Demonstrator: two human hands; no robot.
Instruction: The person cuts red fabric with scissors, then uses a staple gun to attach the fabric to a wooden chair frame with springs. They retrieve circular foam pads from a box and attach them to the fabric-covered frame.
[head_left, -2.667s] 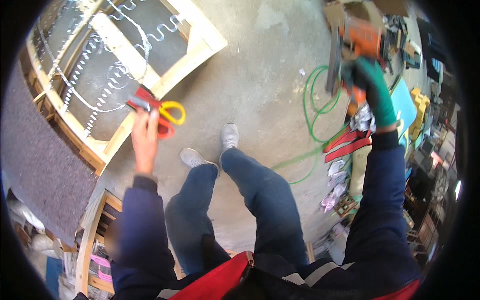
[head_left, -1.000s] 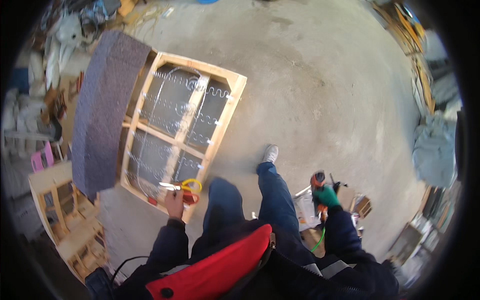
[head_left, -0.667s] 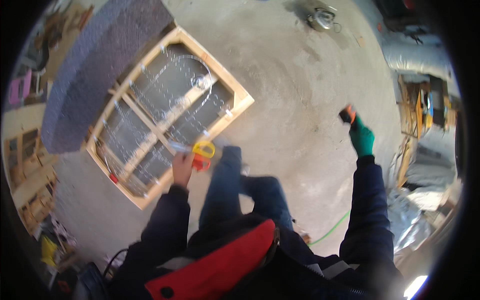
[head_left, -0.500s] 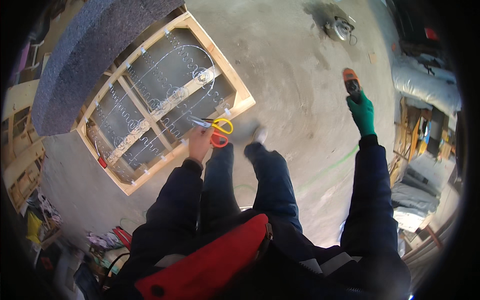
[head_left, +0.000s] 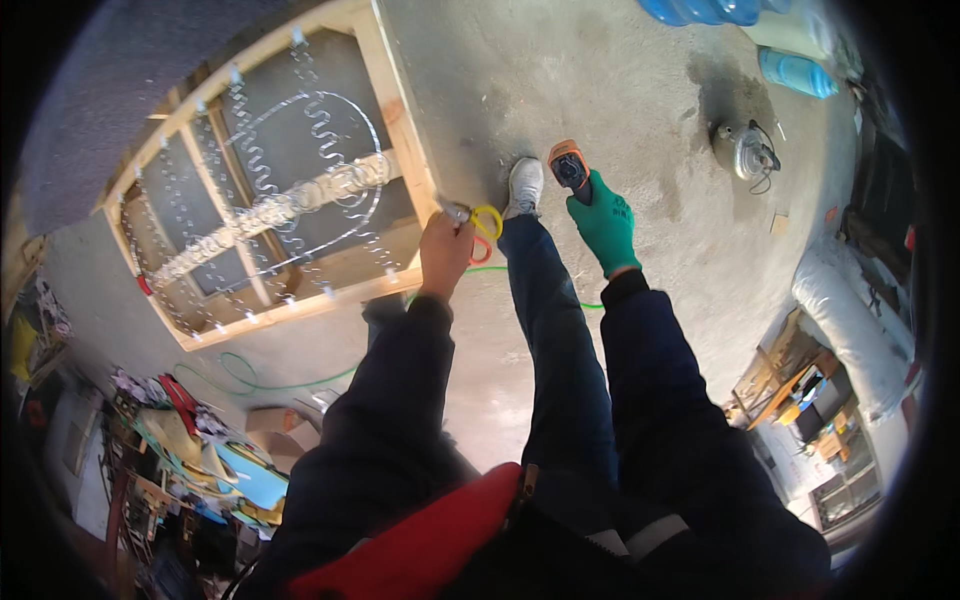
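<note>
My bare left hand (head_left: pixel 446 252) is closed around a pair of scissors (head_left: pixel 486 208) with yellow and red loop handles. It is beside the right corner of a wooden frame (head_left: pixel 350 294), apart from or touching it, I cannot tell. Zigzag springs (head_left: pixel 322 130) and a bent wire loop run across the frame, over a slatted wooden base. Ahead of my right foot, my right hand (head_left: pixel 606 228), in a green glove, grips an orange-and-black hand tool (head_left: pixel 569 168) by its lower end. The tool's exact kind is unclear.
Dark grey padded material (head_left: pixel 90 130) rises at the far left. A green hose (head_left: pixel 300 386) curls over the concrete floor (head_left: pixel 660 150). A round metal appliance (head_left: pixel 748 155) and a blue bottle (head_left: pixel 797 73) lie far right. Scraps (head_left: pixel 220 460) fill the near left; a plastic-wrapped bundle (head_left: pixel 850 330) lies right.
My right hand has come inward to the left with the tool. My left hand still holds the scissors and has shifted slightly right. The view has turned, and the frame appears larger.
</note>
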